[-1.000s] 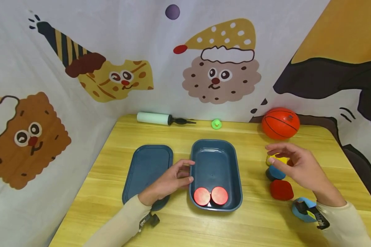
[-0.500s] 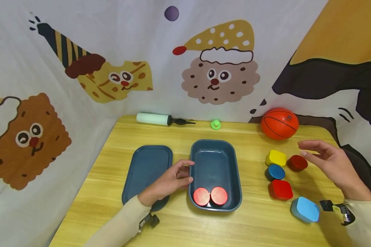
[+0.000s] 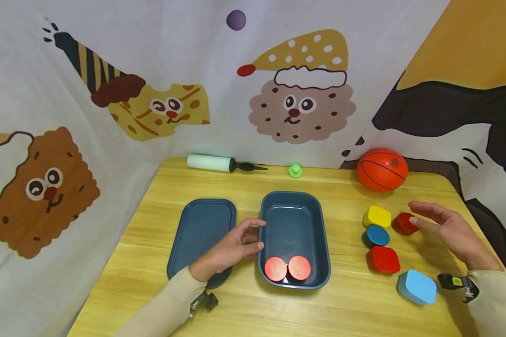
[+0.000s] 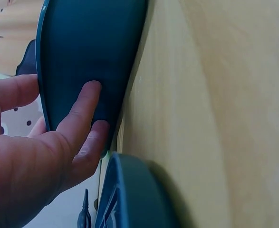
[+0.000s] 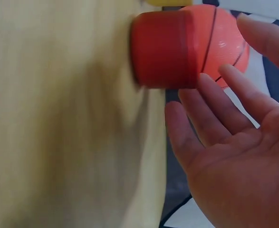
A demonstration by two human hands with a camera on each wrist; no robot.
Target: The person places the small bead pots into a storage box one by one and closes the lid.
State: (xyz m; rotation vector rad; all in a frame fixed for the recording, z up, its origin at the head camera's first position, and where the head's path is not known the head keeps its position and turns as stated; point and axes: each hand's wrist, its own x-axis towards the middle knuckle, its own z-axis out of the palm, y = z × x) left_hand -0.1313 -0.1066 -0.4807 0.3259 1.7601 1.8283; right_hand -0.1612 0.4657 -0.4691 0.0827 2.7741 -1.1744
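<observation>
My left hand (image 3: pixel 232 245) rests at the left wall of the dark blue box (image 3: pixel 293 224); in the left wrist view its fingertips touch the box's side (image 4: pixel 87 52), thumb at the rim. Inside the box, two round red-topped pieces (image 3: pixel 275 268) lie side by side at the near end. My right hand (image 3: pixel 453 229), fingers spread and holding nothing, is just right of a dark red round piece (image 3: pixel 405 223). In the right wrist view that red piece (image 5: pixel 165 50) stands beyond the fingertips of the hand (image 5: pixel 239 128); whether they touch is unclear.
Left of the box lies a dark blue lid (image 3: pixel 202 229). Yellow (image 3: pixel 377 216), blue (image 3: pixel 376 236), red (image 3: pixel 383 260) and light blue (image 3: pixel 417 287) pieces stand at the right. Along the back are a pump (image 3: pixel 211 163), a green duck (image 3: pixel 295 171) and an orange ball (image 3: pixel 382 170).
My right hand has moved right from above the yellow and blue pieces, then slightly down and back left beside the dark red piece. The left hand has stayed at the box.
</observation>
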